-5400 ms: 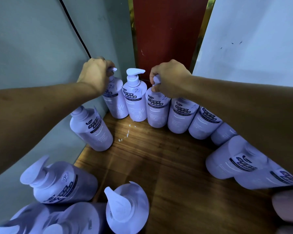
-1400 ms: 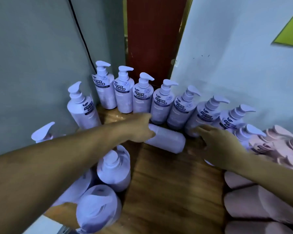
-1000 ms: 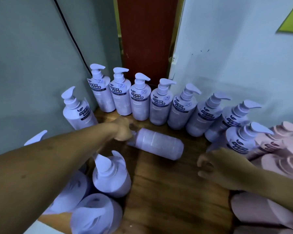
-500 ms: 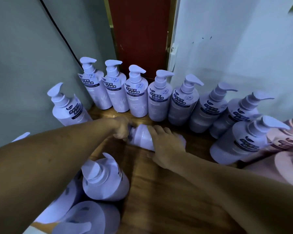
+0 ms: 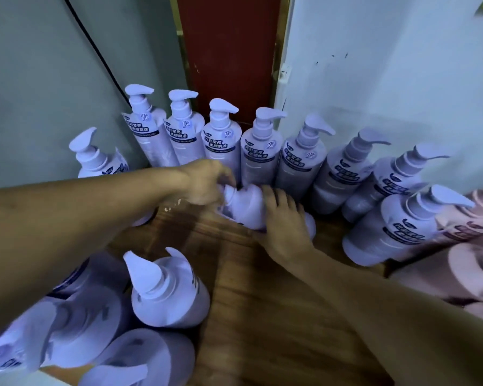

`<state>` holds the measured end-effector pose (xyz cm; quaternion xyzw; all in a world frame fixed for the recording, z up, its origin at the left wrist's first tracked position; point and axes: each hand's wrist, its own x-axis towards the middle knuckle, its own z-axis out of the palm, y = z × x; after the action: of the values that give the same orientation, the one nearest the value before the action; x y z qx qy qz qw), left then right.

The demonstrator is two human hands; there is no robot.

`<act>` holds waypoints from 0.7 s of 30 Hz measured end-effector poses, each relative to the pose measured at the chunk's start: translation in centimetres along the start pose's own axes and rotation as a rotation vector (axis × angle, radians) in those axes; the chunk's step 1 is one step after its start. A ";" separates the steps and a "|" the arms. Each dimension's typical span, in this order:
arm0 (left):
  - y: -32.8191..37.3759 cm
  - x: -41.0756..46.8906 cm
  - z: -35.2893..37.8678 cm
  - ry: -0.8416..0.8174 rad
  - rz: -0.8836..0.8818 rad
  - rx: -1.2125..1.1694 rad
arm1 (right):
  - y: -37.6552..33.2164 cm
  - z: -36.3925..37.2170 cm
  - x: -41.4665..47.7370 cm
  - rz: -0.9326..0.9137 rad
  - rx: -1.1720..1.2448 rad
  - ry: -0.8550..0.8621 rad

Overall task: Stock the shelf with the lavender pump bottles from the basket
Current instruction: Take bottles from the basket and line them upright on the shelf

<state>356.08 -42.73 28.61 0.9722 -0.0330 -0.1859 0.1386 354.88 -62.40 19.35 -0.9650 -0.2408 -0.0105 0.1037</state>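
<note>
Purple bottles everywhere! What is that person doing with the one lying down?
A person is stocking a wooden shelf with lavender pump bottles. One fallen bottle lies on its side in front of the back row. The left hand grips its pump end and the right hand wraps its body, probably to stand it up. Pink bottles sit at the right.

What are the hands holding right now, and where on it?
One lying lavender bottle: left hand at its pump end, right hand over its body.
</note>
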 end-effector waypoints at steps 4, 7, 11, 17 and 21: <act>4.5 -0.4 -1.7 0.190 0.208 -0.100 | 2.1 -1.5 -2.4 0.165 0.455 0.176; 8.3 -0.4 -1.4 0.274 0.310 -0.182 | 2.7 -2.5 -4.0 0.281 0.686 0.220; 13.1 -0.1 -0.6 0.313 0.360 -0.249 | 3.2 -3.4 -6.0 0.474 0.806 0.245; 18.9 0.9 1.0 0.269 0.359 -0.087 | 3.5 -3.8 -7.0 0.811 0.801 0.143; 19.4 0.9 1.6 0.325 0.328 -0.137 | 4.0 -4.1 -5.6 0.964 0.778 0.120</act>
<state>356.06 -61.84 32.36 0.9593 -0.1550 -0.0040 0.2359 351.95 -69.23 22.17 -0.8544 0.2422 0.0716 0.4540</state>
